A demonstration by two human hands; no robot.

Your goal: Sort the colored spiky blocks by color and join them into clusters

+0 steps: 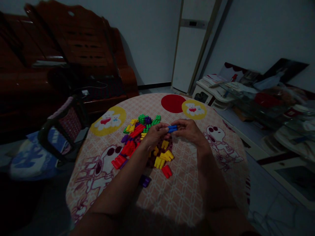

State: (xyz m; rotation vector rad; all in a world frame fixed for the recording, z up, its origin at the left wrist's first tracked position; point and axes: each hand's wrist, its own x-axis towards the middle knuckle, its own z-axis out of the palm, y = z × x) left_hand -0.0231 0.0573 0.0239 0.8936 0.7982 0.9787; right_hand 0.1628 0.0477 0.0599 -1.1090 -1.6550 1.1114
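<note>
A blue plastic building block (172, 128) is held between both hands above the round table (172, 196). My left hand (156, 133) pinches its left end, and my right hand (188, 130) grips its right end. Under and to the left of my left hand lies a loose pile of blocks. Among them are red blocks (128, 148), green blocks (156, 120), purple blocks (147, 120) and yellow blocks (159, 162). A single red block (167, 171) lies nearer to me, and a purple block (145, 181) sits beside my left forearm, partly hidden by it.
A patterned cloth with cartoon dogs and bears covers the table. At the left stands a chair (66, 127), with a carved wooden sofa (86, 42) behind it. A white cabinet (188, 49) stands against the back wall. Along the right side, a glass-topped stand (261, 105) carries clutter.
</note>
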